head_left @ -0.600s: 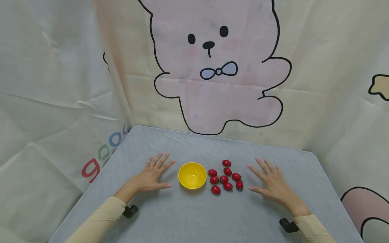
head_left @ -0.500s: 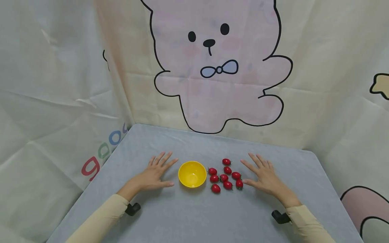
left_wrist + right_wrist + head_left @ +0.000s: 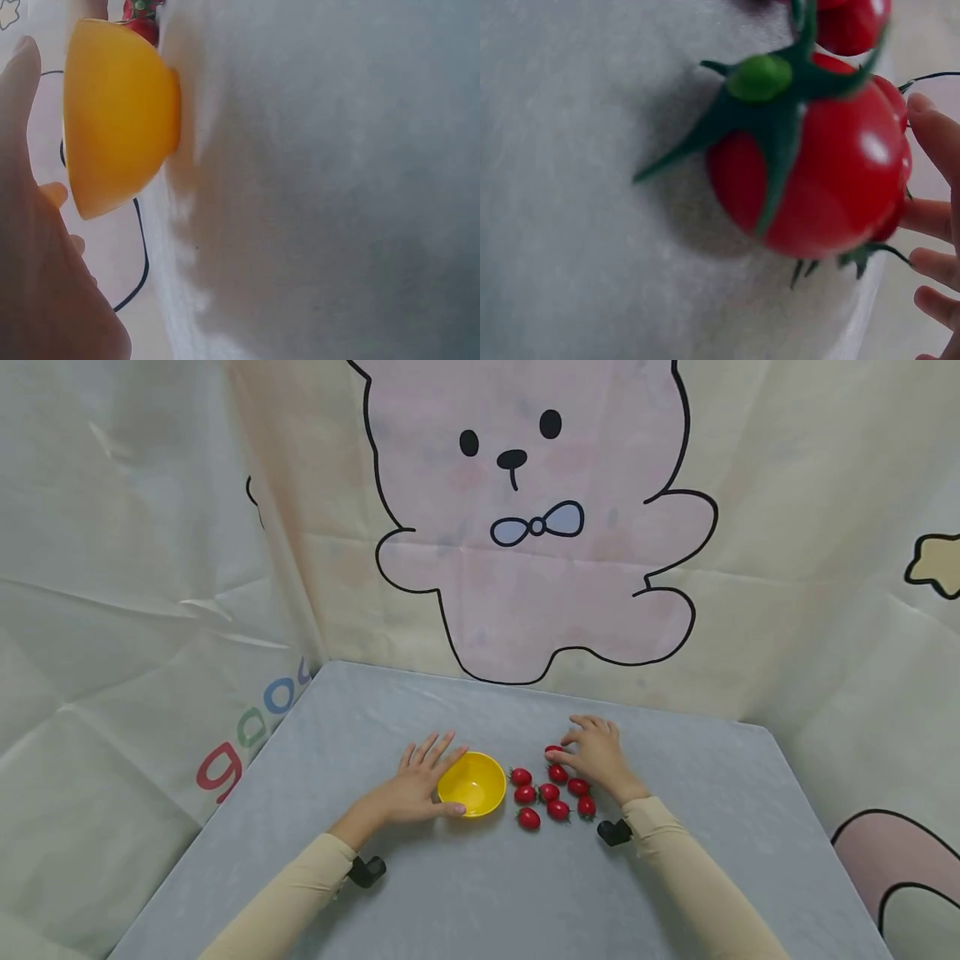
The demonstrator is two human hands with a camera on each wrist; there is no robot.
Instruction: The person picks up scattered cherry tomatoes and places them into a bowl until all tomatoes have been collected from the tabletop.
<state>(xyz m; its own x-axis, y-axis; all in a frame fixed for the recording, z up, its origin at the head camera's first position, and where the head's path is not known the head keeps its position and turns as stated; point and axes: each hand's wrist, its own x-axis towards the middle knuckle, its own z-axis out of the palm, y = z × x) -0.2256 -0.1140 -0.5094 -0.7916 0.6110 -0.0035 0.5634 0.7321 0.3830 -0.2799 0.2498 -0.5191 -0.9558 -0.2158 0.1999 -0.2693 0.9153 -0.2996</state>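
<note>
Tomatoes [image 3: 551,792]: small, red, green-stemmed, lying in a loose cluster on the grey table [image 3: 465,893], around the middle of the surface and somewhat toward its far edge. The nearest one [image 3: 528,817] lies at the front of the cluster; the farthest one [image 3: 553,750] lies at the back, under the fingertips of the right hand.

Yellow bowl [image 3: 472,784]: upright, nothing visible inside, just left of the tomatoes and apart from them by a narrow gap. In the left wrist view its outer wall [image 3: 120,120] shows at close range.

Left hand [image 3: 415,789]: palm down on the table, fingers fairly straight and spread, thumb along the near side of the bowl and fingers against its left side. It touches the bowl without closing round it.

Right hand [image 3: 596,752]: behind and right of the cluster, fingers curled down over the farthest tomato; whether it actually pinches the tomato cannot be told. In the right wrist view one tomato [image 3: 825,165] fills the picture, fingertips [image 3: 937,135] just beside it.

Backdrop [image 3: 525,527]: cloth with a cartoon bear, hanging behind the table's far edge.
</note>
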